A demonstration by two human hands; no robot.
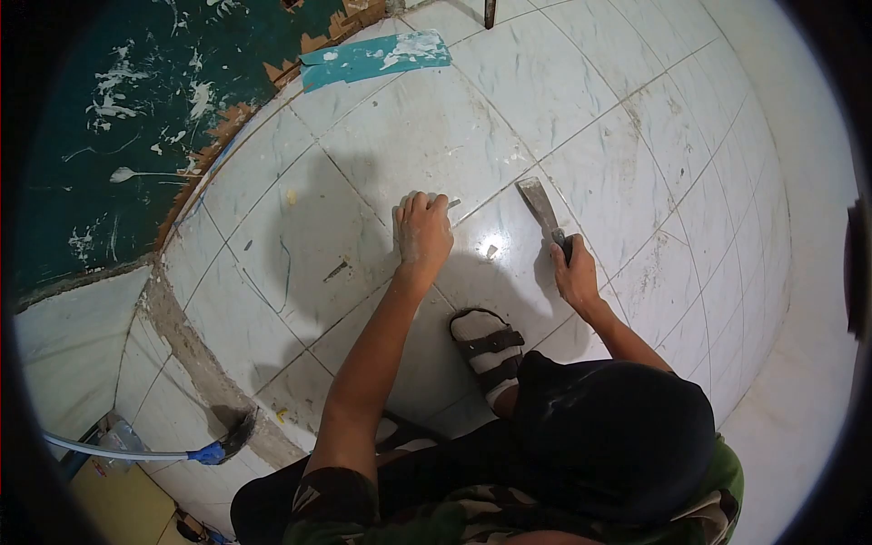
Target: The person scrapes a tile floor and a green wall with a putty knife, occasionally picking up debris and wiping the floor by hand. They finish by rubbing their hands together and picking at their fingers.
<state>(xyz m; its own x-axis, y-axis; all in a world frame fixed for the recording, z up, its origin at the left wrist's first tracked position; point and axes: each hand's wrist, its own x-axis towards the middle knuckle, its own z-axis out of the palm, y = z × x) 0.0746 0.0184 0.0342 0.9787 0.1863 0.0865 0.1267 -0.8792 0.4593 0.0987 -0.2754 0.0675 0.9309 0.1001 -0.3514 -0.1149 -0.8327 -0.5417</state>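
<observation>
My right hand (576, 271) is wrapped round the dark handle of a scraper (540, 204), whose flat, whitish-stained metal blade points up and left over the tiled floor (599, 163). To its left, my left hand (424, 232) is low over the tiles with its fingers curled down. A small grey piece (454, 203) shows beside those fingers; whether they hold it is unclear. Between the two hands lies a small pale chip (491, 252) on the floor. A dark sliver (337, 270) rests on the tiles further left.
A dark green paint-splashed panel (118, 136) with a ragged brown edge fills the upper left. A teal strip (377, 60) lies near the top. A sandalled foot (490, 350) is below my hands. At lower left is a brush-like tool (211, 452).
</observation>
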